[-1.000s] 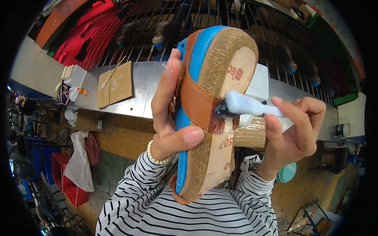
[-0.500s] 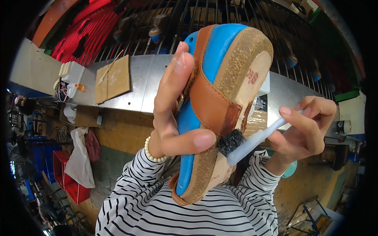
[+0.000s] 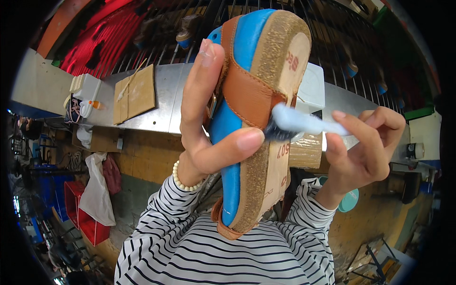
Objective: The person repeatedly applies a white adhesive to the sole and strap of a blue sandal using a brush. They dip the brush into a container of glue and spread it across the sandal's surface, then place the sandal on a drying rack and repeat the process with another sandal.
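Upright in front of me is a sandal [image 3: 250, 97] with blue footbed edging, brown leather straps, a cork-coloured midsole and a pale underside facing right. My left hand [image 3: 202, 128] grips it from the left, with the thumb across its side and the fingers behind. Between the thumb and fingers of my right hand [image 3: 368, 149] is a pale-handled brush [image 3: 306, 121]. Its dark bristles meet the sandal where the brown strap reaches the sole edge. Motion blurs the brush head. The far side of the sandal is hidden.
A metal bench [image 3: 166, 88] crosses behind the sandal, bearing a piece of cardboard [image 3: 135, 95], a white container [image 3: 313, 85] and a small bottle [image 3: 95, 104]. Beyond it runs a rack of metal rods [image 3: 228, 9] with other shoes. Red crates [image 3: 92, 228] stand at left.
The sandal has risen and shifted slightly left, showing more of its underside. The brush has moved up along the sole edge to the strap's end. Both hands keep their hold.
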The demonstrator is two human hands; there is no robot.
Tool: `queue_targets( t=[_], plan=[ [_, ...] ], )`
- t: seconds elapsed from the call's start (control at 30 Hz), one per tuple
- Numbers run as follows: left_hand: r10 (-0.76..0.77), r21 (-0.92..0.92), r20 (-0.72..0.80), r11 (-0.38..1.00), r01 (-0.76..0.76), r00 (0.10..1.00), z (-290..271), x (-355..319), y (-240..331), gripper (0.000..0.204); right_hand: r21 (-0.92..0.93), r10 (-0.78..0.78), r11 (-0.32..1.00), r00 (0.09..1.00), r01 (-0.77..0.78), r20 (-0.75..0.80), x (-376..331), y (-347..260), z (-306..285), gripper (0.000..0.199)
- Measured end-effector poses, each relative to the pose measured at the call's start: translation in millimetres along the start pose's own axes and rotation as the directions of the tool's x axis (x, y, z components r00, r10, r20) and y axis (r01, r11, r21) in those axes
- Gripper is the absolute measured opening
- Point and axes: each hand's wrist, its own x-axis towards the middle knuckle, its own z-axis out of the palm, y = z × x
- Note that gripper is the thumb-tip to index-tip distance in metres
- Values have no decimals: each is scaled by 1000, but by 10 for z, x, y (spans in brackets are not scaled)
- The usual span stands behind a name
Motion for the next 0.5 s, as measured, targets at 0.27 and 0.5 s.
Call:
queue_targets(
  t=[0.27,0.5],
  plan=[
    [310,183,-182,943,-278,933,426,68,-200,54,180,4,984,997,-18,77,-104,76,-24,46],
    [437,425,58,803,-419,897,532,-32,-188,64,192,28,981,998,-38,50,-267,77,-40,50]
  ],
)
